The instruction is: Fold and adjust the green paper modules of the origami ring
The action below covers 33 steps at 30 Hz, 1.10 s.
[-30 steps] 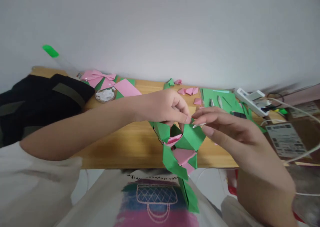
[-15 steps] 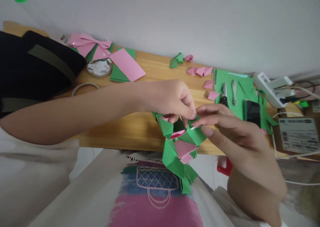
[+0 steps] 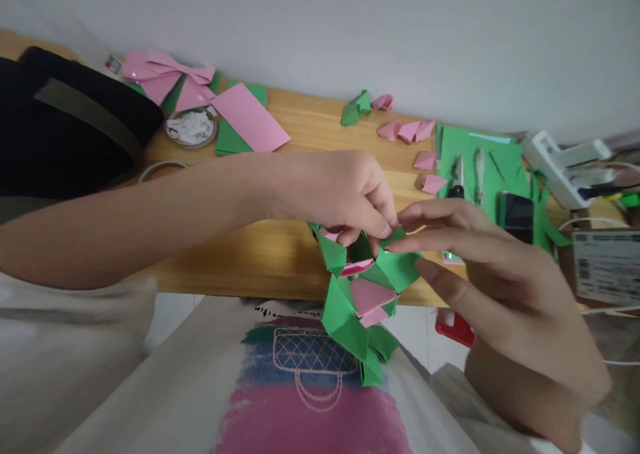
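A green and pink folded-paper model, made of several joined pieces, hangs over the table's front edge before my shirt. My left hand is closed on its upper part, thumb and fingers pinching the green paper at the rim of an opening. On the model's right side, my right hand has its fingers stretched out and apart. Its index fingertip rests on the green flap, where a small white bit shows, and the thumb tip is at the flap's right edge. My left fingers hide part of the opening.
Small folded pink pieces and a green piece lie along the back of the wooden table. At right are green sheets, scissors, a phone and a power strip. Pink paper, a dish and a black bag sit left.
My right hand has shifted right, its thumb moving off the flap's face to its edge. The white strip by its fingers shows less. My left hand keeps its pinch.
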### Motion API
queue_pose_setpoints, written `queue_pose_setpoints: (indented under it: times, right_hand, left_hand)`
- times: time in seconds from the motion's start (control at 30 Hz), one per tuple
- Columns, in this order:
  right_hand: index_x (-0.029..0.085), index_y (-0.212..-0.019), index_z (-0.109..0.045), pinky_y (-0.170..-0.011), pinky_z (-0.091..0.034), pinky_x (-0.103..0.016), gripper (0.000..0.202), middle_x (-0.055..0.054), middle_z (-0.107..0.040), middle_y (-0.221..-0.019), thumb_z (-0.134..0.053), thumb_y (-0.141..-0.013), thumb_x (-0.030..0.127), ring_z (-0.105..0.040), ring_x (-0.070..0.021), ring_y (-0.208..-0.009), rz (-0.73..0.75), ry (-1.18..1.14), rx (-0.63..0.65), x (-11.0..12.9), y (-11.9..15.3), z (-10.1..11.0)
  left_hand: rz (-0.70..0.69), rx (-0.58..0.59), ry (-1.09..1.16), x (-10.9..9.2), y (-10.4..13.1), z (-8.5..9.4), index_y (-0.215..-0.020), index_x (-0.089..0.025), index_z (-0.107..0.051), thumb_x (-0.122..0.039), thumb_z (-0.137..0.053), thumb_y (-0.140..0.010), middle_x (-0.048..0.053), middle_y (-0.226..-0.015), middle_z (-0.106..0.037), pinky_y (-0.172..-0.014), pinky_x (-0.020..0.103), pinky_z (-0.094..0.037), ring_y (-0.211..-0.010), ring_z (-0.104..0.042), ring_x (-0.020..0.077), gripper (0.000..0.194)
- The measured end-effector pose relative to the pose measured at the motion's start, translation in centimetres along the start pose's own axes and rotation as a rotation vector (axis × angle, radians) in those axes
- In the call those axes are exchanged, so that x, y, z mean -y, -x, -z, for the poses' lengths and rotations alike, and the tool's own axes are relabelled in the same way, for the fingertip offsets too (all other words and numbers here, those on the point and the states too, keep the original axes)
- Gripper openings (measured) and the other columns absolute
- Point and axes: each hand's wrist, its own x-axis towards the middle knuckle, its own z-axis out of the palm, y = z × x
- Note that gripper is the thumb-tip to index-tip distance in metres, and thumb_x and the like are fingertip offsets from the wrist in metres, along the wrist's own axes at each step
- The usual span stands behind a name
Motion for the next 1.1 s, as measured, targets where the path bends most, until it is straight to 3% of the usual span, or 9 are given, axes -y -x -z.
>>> queue_pose_setpoints:
  times: [0.27,0.43,0.53,0.67,0.87,1.1]
  right_hand:
    - [0.042,-0.112,-0.073,-0.098,-0.055,-0.041,0.045,0.000,-0.069,-0.114,-0.061,-0.087,0.008,-0.061,-0.0236,-0.121,-0.001,-0.006,0.013,0.1,0.1,0.2]
    - [0.041,-0.116,-0.072,-0.094,-0.054,-0.039,0.045,-0.003,-0.066,-0.117,-0.058,-0.088,0.008,-0.061,-0.0218,-0.118,0.042,0.056,0.012,-0.2,0.1,0.2]
    - [0.036,-0.114,-0.072,-0.095,-0.054,-0.039,0.042,-0.005,-0.063,-0.121,-0.057,-0.088,0.007,-0.060,-0.0223,-0.121,0.064,0.114,0.003,-0.3,0.3,0.3]
    - [0.032,-0.115,-0.072,-0.093,-0.056,-0.039,0.043,-0.008,-0.060,-0.125,-0.056,-0.086,0.005,-0.058,-0.0236,-0.124,0.085,0.146,0.008,-0.3,0.4,0.3]
    - [0.028,-0.117,-0.072,-0.096,-0.055,-0.041,0.043,-0.012,-0.056,-0.132,-0.053,-0.086,0.004,-0.055,-0.0260,-0.128,0.102,0.183,0.000,-0.5,0.5,0.1]
    - [0.037,-0.124,-0.071,-0.101,-0.052,-0.037,0.049,-0.003,-0.060,-0.136,-0.053,-0.090,0.007,-0.053,-0.0209,-0.132,0.027,-0.016,-0.064,-1.2,1.0,-0.5]
  left_hand:
    - [0.013,-0.003,0.006,-0.7,-0.1,-0.2,-0.058,-0.014,-0.071,0.002,-0.063,-0.085,-0.001,-0.038,-0.053,-0.036,0.020,-0.026,-0.032,-0.040,0.0058,0.032]
    - [0.044,-0.026,-0.020,-0.5,-0.2,-0.1,-0.067,-0.014,-0.074,0.003,-0.061,-0.082,-0.002,-0.039,-0.054,-0.036,0.019,-0.028,-0.034,-0.042,0.0065,0.027]
    - [0.060,-0.036,-0.023,-0.1,-0.3,0.1,-0.072,-0.019,-0.076,0.000,-0.067,-0.072,-0.001,-0.049,-0.063,-0.036,0.021,-0.034,-0.038,-0.053,0.0116,0.021]
    - [-0.044,-0.041,0.010,0.3,-0.2,0.0,-0.072,-0.023,-0.076,-0.005,-0.078,-0.059,-0.002,-0.064,-0.072,-0.040,0.021,-0.045,-0.052,-0.067,0.0163,0.022]
    - [-0.050,-0.201,-0.013,0.5,-0.1,-0.8,-0.071,-0.021,-0.072,-0.004,-0.077,-0.057,-0.007,-0.056,-0.067,-0.044,0.017,-0.046,-0.050,-0.063,0.0112,0.023]
    - [-0.009,-0.135,-0.101,0.4,0.1,-0.2,-0.091,-0.016,-0.073,-0.019,-0.077,-0.063,-0.006,-0.066,-0.070,-0.057,0.018,-0.045,-0.061,-0.065,0.0106,0.029]
